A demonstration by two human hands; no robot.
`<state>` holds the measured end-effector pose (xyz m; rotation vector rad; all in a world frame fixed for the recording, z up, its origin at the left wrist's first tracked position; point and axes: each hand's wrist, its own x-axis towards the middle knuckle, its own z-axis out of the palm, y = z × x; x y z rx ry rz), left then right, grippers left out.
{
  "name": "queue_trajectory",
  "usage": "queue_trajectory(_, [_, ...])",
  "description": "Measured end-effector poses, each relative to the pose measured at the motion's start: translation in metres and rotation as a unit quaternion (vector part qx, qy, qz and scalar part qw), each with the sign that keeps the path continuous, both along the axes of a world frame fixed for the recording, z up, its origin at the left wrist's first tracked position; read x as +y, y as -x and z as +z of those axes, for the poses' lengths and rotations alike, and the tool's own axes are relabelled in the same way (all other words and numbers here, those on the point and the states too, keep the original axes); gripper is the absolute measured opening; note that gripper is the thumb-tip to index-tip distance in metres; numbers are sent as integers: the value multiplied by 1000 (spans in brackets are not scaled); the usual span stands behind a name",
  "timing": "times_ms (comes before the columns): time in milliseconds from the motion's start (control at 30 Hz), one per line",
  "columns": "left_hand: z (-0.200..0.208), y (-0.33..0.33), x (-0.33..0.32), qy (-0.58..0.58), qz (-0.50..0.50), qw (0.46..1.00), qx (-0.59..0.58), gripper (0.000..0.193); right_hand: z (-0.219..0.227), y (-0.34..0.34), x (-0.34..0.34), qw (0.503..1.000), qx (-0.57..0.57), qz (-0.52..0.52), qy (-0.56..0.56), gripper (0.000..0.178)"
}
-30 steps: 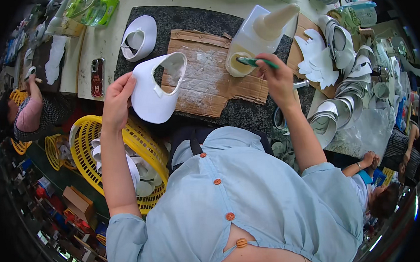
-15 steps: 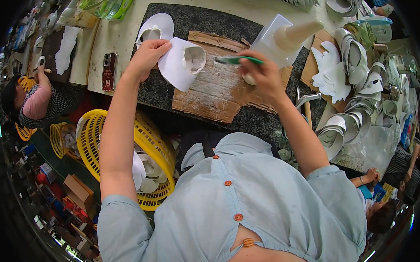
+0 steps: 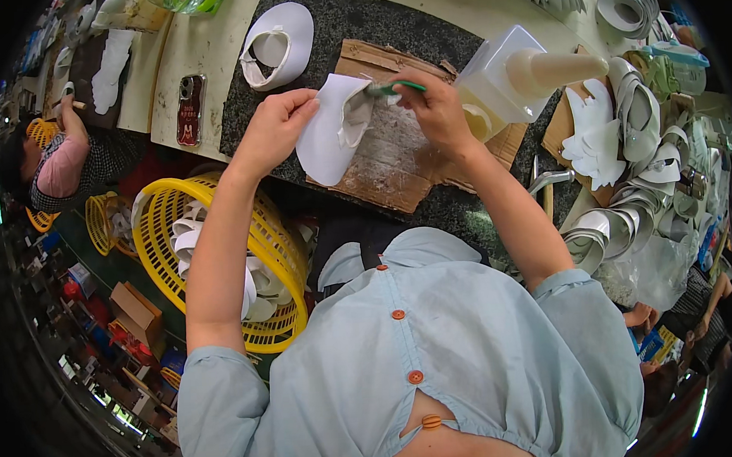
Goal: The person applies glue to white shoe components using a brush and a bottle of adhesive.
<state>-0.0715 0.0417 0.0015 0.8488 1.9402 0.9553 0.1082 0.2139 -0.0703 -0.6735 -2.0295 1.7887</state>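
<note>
A white shoe upper (image 3: pixel 325 144) is pinched at its left edge between the thumb and fingers of my left hand (image 3: pixel 282 125). It is held tilted over the worn cardboard sheet (image 3: pixel 392 173), its grey-lined opening turned right. My right hand (image 3: pixel 439 115) grips a green-handled brush (image 3: pixel 409 86), whose head is at the rim of that opening. Behind my left hand, a second white upper (image 3: pixel 297 50) lies on the dark stone slab (image 3: pixel 355 18). Just right of my right hand stands a translucent plastic container (image 3: pixel 490 65) with a long cream cone-shaped spout.
A yellow basket (image 3: pixel 157 260) of white pieces stands below the table's left edge. On the table are a phone (image 3: pixel 192 112), a hammer (image 3: pixel 550 179), white cut pieces (image 3: pixel 593 130) and stacked uppers (image 3: pixel 602 228). A person (image 3: pixel 65 170) works at far left; others are at lower right.
The held upper has moved right and turned, its opening now facing the brush. My right hand has drawn left, bringing the brush to the opening's rim. The view has shifted slightly.
</note>
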Motion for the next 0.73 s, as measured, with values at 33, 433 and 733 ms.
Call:
queue_trajectory(33, [2,-3,-2,1,0,1000,-1,25,1,2,-2,1000,0,3,-10,10])
queue_trajectory(433, [3,-36,-11,-5,-16,996,90,23,4,-5,-7,997,-67,-2,47,14])
queue_trajectory(733, [0,-46,-19,19,-25,996,82,22,0,-9,-10,995,-87,-10,45,15])
